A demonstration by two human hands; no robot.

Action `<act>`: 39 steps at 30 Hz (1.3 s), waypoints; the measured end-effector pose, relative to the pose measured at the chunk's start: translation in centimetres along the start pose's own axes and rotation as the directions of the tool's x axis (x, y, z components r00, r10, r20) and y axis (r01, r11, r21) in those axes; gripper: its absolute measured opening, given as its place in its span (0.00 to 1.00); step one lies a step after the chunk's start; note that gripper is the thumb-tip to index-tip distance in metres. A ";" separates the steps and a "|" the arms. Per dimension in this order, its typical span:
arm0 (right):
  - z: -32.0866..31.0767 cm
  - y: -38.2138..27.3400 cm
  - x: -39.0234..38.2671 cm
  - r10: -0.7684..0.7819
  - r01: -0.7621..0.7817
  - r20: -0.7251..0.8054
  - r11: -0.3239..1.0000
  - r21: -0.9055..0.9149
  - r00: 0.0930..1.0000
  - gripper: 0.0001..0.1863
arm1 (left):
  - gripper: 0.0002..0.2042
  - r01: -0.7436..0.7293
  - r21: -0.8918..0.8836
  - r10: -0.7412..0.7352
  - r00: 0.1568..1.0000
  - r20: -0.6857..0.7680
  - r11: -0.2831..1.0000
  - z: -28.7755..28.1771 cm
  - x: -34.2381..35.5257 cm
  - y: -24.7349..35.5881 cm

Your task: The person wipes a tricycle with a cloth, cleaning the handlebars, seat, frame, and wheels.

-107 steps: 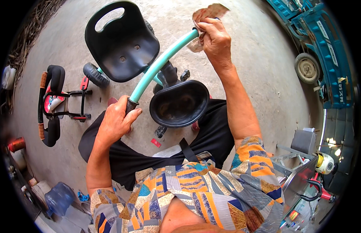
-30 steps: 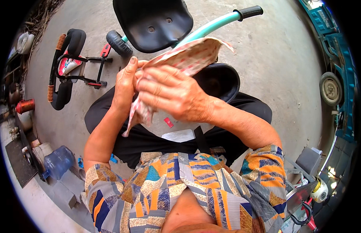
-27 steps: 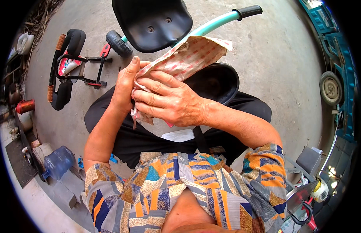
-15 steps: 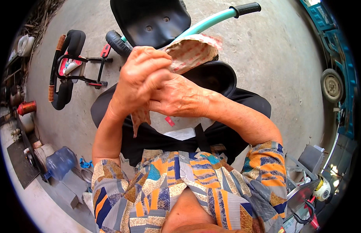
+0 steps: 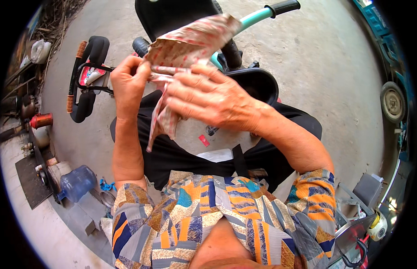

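Observation:
A crumpled, thin beige sheet (image 5: 186, 45) with red markings, paper or film I cannot tell, hangs before me above my lap. My left hand (image 5: 130, 85) is closed in a pinch on its left edge. Across its middle lies my right hand (image 5: 213, 96), fingers stretched out and spread, its thumb hidden. A narrow strip of the sheet runs between the hands, and a loose tail dangles below. Behind it are a black seat (image 5: 166, 20) and a turquoise handlebar (image 5: 255, 17) with a black grip. A black curved shell (image 5: 258, 85) sits beyond my right wrist.
On the concrete floor to the left lies a black padded frame (image 5: 101, 49) with brown-wrapped bars. A blue water jug (image 5: 77, 184) stands lower left, near a red canister (image 5: 41, 120). A small red packet (image 5: 203, 140) lies between my legs. Far right is a teal vehicle's wheel (image 5: 393, 102).
My hands, bunched together before, have come apart: the left moved left, and the right opened its fingers. The sheet is spread wider and raised over the black seat.

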State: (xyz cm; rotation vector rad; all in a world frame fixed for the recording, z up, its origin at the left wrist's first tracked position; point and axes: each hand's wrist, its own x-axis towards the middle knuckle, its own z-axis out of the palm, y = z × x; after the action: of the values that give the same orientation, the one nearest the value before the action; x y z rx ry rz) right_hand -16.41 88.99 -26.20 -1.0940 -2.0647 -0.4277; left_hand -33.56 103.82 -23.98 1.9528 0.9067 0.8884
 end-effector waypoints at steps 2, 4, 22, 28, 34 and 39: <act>-0.5 0.9 -0.4 0.064 -0.064 0.015 0.997 -0.042 0.998 0.18 | 0.05 0.025 0.230 -0.069 0.980 0.186 0.973 -0.8 -0.1 -1.7; -1.6 2.0 -0.3 0.170 -0.168 0.010 0.980 -0.106 0.985 0.17 | 0.15 -0.174 0.450 0.057 0.963 0.263 0.876 -0.4 -0.5 -1.7; -1.8 6.9 -1.4 0.274 -0.272 -0.042 0.904 -0.329 0.961 0.14 | 0.20 -0.090 0.235 0.013 0.951 0.310 0.968 2.6 -7.2 0.9; -3.8 9.0 -1.2 0.307 -0.295 0.029 0.934 -0.203 0.951 0.22 | 0.14 -0.181 0.391 0.161 0.983 0.084 0.902 2.7 -11.2 -0.8; -4.3 10.6 -1.5 0.304 -0.296 0.008 0.932 -0.208 0.953 0.18 | 0.09 0.038 0.288 -0.117 0.958 0.261 0.957 2.9 -7.4 2.5; -3.8 10.7 -1.9 0.305 -0.312 -0.069 0.922 -0.228 0.950 0.18 | 0.11 -0.146 0.368 0.049 0.964 0.260 0.918 4.1 -5.0 2.0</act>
State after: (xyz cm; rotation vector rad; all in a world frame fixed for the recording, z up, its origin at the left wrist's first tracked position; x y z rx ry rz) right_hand -5.26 91.92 -25.62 -1.5181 -1.8016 -0.5368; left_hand -32.09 97.32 -25.33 2.4033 0.8899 0.5282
